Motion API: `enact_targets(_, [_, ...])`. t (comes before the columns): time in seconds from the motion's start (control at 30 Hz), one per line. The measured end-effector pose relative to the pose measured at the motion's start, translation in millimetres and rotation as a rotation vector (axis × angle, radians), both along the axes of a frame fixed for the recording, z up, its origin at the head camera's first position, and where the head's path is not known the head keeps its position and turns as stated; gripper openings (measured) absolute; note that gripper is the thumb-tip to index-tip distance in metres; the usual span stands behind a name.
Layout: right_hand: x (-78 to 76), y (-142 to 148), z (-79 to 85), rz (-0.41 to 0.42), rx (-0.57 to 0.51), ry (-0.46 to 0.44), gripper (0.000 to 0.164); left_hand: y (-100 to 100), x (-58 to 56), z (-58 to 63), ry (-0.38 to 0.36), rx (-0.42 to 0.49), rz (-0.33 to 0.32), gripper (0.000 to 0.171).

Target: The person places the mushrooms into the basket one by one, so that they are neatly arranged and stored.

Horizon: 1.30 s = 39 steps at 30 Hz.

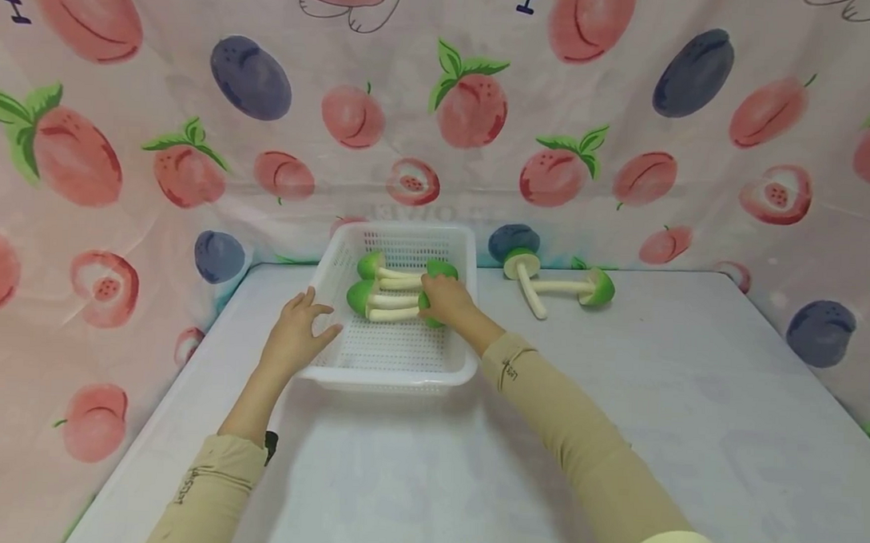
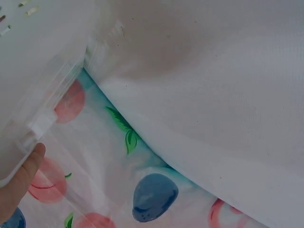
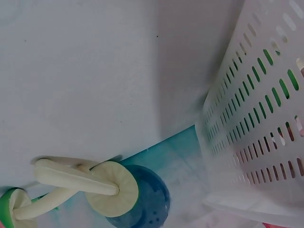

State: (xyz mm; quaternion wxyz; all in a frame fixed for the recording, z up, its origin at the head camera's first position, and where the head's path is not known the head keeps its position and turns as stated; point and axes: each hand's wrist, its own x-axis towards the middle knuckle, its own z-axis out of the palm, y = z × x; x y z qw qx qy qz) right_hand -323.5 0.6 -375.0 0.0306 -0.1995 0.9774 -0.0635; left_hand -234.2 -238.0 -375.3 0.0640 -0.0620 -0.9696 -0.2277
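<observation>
A white plastic basket stands on the table with several toy mushrooms lying in it, green caps at both ends and pale stems side by side. My right hand reaches over the basket's right side and grips a mushroom by its green cap; the fingers partly hide it. At the left rim, my left hand rests with its fingers spread and its thumb over the inside. One finger shows against the basket wall in the left wrist view. The right wrist view does not show the right hand.
Right of the basket, two more toy mushrooms lie with stems crossed, one with its cap pointing right, the other's stem slanting forward. A fruit-patterned cloth hangs behind the white table and along its sides.
</observation>
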Motion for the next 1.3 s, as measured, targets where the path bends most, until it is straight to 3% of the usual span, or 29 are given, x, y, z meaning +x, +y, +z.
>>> enact_targets(0.23, [-0.2,1.3,0.2,0.009,-0.052,-0.002,0.058,0.0,0.3,-0.2,0.000,0.001,0.001,0.044])
enact_targets(0.57, [-1.9,4.8,0.5,0.032,-0.180,0.037,0.038,1.9,0.2,1.2,0.004,-0.004,-0.005,0.044])
enact_targets(0.73, [-2.3,6.9,1.6,0.075,-0.236,0.102,0.031,1.2,0.8,1.9,0.000,-0.007,-0.003,0.044])
enact_targets(0.97, [-2.5,6.2,2.1,0.065,-0.325,0.212,0.025,-2.6,-0.2,2.2,-0.015,-0.019,-0.008,0.044])
enact_targets(1.13, [-4.6,4.6,-0.7,0.129,-0.389,0.362,0.021,-4.9,0.5,4.0,-0.011,-0.017,-0.005,0.043])
enact_targets(1.3, [-0.5,8.1,0.2,0.076,-0.422,0.394,0.020,-0.5,1.2,3.9,-0.020,-0.006,-0.022,0.044])
